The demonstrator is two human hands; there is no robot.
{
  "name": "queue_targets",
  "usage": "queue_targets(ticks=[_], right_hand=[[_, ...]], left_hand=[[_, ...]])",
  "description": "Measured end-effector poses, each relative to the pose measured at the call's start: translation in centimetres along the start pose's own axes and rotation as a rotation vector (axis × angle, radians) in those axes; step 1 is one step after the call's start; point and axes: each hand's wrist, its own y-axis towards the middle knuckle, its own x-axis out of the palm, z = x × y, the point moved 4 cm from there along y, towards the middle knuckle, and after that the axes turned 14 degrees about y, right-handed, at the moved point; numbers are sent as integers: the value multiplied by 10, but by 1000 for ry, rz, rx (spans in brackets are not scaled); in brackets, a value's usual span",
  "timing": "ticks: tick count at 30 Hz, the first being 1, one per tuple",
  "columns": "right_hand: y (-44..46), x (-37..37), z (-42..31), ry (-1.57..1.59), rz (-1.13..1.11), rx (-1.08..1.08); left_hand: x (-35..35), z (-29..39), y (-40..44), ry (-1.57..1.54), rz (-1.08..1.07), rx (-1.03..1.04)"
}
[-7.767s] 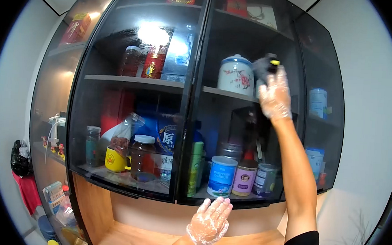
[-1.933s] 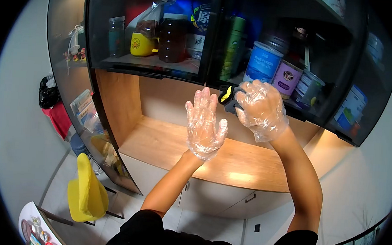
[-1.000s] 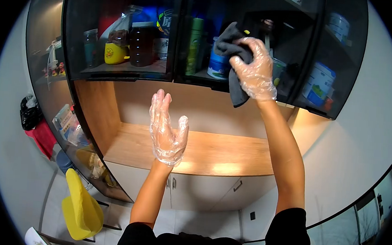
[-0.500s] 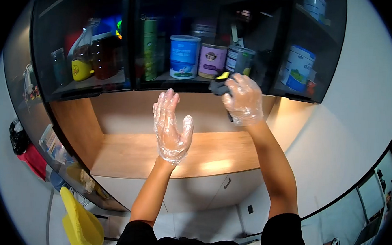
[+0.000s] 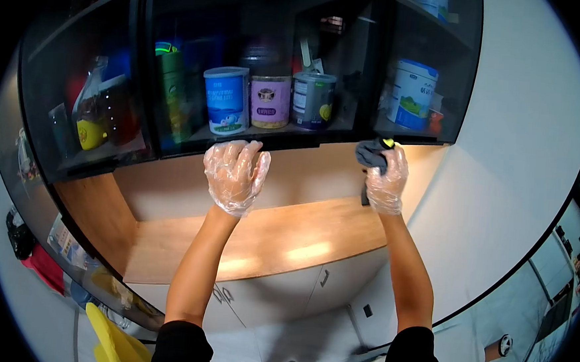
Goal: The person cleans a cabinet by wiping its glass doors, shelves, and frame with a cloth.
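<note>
My left hand (image 5: 236,178), in a clear plastic glove, is raised at the lower edge of the middle glass cabinet door (image 5: 175,101). Its fingers are bent and the thumb stands apart; whether the fingertips touch the door I cannot tell. My right hand (image 5: 388,182), gloved the same way, is closed around a dark grey cloth (image 5: 371,154) with a bright yellow patch, just below the door's bottom edge to the right. Behind the glass stand a blue can (image 5: 227,101), a purple can (image 5: 270,101) and a dark can with a pale label (image 5: 313,101).
Below the cabinet runs a wooden countertop (image 5: 286,237) over white cupboard doors (image 5: 283,293). A white and blue can (image 5: 413,95) stands behind the right-hand glass, and a green bottle (image 5: 170,94) to the left. A yellow chair (image 5: 117,346) is at lower left; a white wall (image 5: 502,194) rises at right.
My left hand has moved up towards the door edge, its fingers bending. My right hand has moved down and right with the cloth. The view has shifted right.
</note>
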Motion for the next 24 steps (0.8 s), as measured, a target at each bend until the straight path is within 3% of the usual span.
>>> queue_targets(ticks=[1, 2, 4, 7, 8, 11, 13, 17, 19, 20, 24], right_hand=[[14, 13, -10, 72, 32, -12], [26, 25, -19, -10, 110, -156], [71, 48, -70, 24, 138, -127], [124, 96, -162, 285, -63, -297], [132, 122, -192, 324, -27, -503], [132, 189, -254, 525, -123, -851], [126, 212, -270, 615, -144, -883], [133, 191, -231, 501, -114, -950], [149, 150, -189, 576, -115, -806], [153, 126, -159, 377, -63, -857], [143, 42, -38, -68, 145, -538]], left_hand=[[1, -1, 1, -1, 9, -9], [0, -1, 3, 0, 35, 22], [2, -2, 4, 16, 34, 27], [8, -4, 1, 12, 26, -9], [7, -5, 0, 9, 22, 8], [17, -17, -15, -123, 107, 18], [28, -27, -29, -77, 62, 101], [23, -18, -17, -29, 70, 48], [18, -14, -13, -61, -9, 51], [16, -12, -9, -61, 33, 74], [18, -12, -9, -85, 38, 82]])
